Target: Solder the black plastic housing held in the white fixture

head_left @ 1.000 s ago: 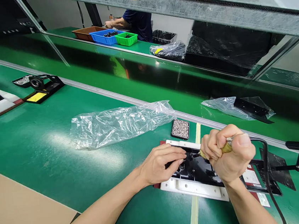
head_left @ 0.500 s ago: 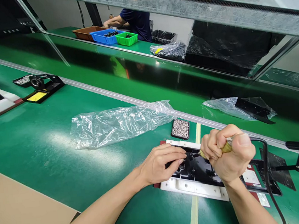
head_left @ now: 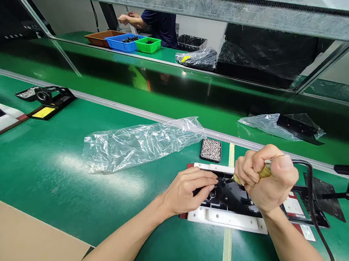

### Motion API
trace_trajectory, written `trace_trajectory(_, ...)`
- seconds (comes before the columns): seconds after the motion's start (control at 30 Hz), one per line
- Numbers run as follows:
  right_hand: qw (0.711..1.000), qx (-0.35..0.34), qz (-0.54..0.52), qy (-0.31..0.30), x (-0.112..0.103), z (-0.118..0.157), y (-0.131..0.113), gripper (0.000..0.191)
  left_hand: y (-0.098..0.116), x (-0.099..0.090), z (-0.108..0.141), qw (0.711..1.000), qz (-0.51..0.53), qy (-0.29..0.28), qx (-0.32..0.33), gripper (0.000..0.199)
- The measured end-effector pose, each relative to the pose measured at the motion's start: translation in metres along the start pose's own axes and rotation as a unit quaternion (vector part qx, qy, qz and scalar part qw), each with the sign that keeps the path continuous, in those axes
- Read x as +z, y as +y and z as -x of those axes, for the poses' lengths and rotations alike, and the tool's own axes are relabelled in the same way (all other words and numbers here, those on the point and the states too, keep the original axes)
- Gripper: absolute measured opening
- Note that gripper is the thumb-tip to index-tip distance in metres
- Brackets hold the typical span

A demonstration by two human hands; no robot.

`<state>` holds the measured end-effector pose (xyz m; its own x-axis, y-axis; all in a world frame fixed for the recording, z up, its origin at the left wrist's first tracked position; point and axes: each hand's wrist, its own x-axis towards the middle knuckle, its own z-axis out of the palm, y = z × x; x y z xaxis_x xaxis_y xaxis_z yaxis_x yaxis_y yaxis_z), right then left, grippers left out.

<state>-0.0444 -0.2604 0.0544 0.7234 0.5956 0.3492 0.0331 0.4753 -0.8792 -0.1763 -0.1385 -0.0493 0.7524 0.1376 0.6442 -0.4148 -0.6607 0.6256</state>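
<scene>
My right hand (head_left: 271,178) is wrapped around the yellowish handle of a soldering iron (head_left: 264,171), its black cord trailing off to the right. The iron's tip points left and down into a black plastic panel (head_left: 227,199) with small posts. That panel lies in a white fixture (head_left: 227,219) on the bench. Over the panel's left end rests my left hand (head_left: 191,190), fingers stretched out and thumb apart, with its fingertips close to the iron's tip. Whether a small piece sits under those fingertips is hidden. Just behind the fixture is a small black tray (head_left: 211,160) of tiny metal pieces.
A clear plastic bag (head_left: 145,145) lies left of the tray. An iron stand (head_left: 54,99) with a yellow sponge is at far left. On the green conveyor (head_left: 170,93) lies a bagged black part (head_left: 297,128). Across it, a co-worker (head_left: 160,28) is near coloured bins (head_left: 125,46).
Both my hands and the soldering iron look unmoved. The co-worker's forearm has lifted above the bins. The bagged black part on the conveyor has shifted slightly right.
</scene>
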Motion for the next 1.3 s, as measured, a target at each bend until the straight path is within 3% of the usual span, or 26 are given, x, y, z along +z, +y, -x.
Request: trace_trajectory(1.3, 1.000, 0.006, -0.011, 0.006, 0.0007, 0.0007, 0.0013, 0.052, -0.0003, 0.0012, 0.0010, 1.000, 0.007, 0.004, -0.003, 0.017)
